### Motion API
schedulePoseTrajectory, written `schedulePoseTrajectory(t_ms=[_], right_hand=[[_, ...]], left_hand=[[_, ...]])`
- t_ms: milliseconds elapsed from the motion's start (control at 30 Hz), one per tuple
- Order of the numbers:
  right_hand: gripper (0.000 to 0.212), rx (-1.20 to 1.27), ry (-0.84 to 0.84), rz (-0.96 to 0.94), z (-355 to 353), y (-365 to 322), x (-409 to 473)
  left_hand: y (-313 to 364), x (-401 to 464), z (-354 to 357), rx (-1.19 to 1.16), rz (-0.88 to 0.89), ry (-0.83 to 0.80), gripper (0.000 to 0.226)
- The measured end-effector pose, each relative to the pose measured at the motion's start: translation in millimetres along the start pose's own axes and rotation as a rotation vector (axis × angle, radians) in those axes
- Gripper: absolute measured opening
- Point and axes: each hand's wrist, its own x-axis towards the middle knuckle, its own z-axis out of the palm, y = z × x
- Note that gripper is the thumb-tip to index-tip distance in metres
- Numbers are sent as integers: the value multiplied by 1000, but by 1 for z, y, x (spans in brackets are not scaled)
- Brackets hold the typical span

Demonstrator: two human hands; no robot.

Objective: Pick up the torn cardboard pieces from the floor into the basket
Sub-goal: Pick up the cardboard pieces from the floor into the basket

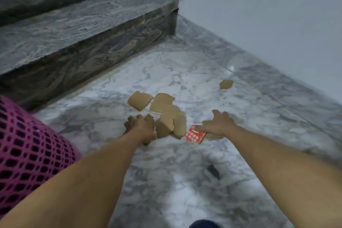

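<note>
my left hand [142, 127] curls its fingers down onto the near edge of the heap of torn brown cardboard pieces [167, 114]; whether it grips one i cannot tell. my right hand [216, 124] lies spread and relaxed, thumb pressing a red printed cardboard scrap [195, 135], its long axis slanting toward me and rightward. all lie on the grey marble floor [185, 172]. one stray brown piece [226, 84] sits well apart, the pink mesh basket [27, 146] at my left.

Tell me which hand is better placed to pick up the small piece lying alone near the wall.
Right. The right hand is on the same side as the lone cardboard piece, while the left hand is across the main pile, beside the pink basket.
</note>
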Motion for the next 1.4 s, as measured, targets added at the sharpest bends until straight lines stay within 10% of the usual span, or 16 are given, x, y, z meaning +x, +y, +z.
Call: schedulePoseTrajectory(t_ms=[233,400,633,1233,1400], right_hand=[[98,-17,213,103,21,-10,10],[47,-17,117,-6,-1,-2,38],[40,-21,240,-56,-59,20,91],[28,23,306,-74,-114,39,153],[24,374,186,-179,-106,30,134]], left_hand=[[-1,26,19,-380,-213,170,70],[-9,44,6,-352,-207,110,55],[-18,85,-37,-233,-12,153,22],[-10,145,-47,-474,64,198,91],[-12,135,-59,-516,85,122,68]])
